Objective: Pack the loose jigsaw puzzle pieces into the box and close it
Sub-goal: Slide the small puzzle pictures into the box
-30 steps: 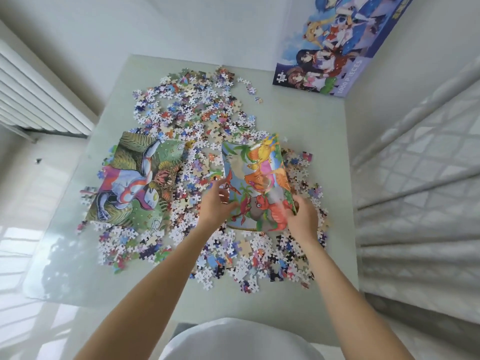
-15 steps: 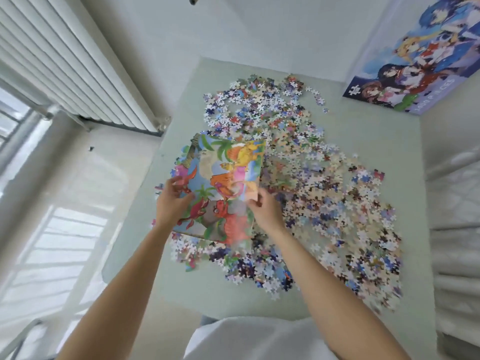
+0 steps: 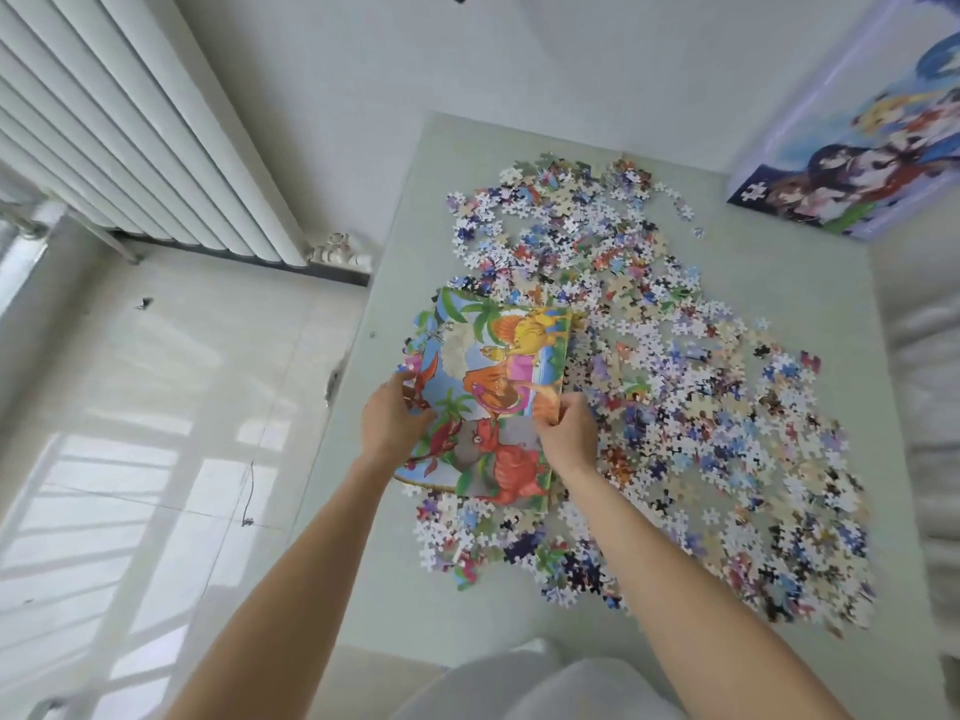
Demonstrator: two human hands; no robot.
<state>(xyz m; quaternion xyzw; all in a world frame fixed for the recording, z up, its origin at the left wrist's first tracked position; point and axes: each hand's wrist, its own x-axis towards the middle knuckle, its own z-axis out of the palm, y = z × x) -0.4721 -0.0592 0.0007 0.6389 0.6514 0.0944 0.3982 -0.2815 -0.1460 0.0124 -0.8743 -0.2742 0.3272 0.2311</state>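
Note:
A flat dinosaur-picture board [image 3: 493, 387] lies at the left edge of the pale green table [image 3: 810, 288], over loose pieces. My left hand [image 3: 392, 420] grips its left edge. My right hand [image 3: 566, 431] pinches its right edge. Several loose jigsaw pieces [image 3: 675, 387] spread across the middle and right of the table. The puzzle box [image 3: 852, 142] with an anime picture stands at the far right corner, leaning on the wall. The other picture board seen earlier is hidden under the dinosaur board.
A white radiator [image 3: 130, 142] runs along the wall at the left. Pale floor tiles [image 3: 156, 407] lie to the left of the table. A white curtain [image 3: 930, 387] hangs at the right edge. My white shirt [image 3: 524, 683] shows at the bottom.
Both hands carried the dinosaur board from the middle of the table leftward onto the other picture board. The view swung to the left.

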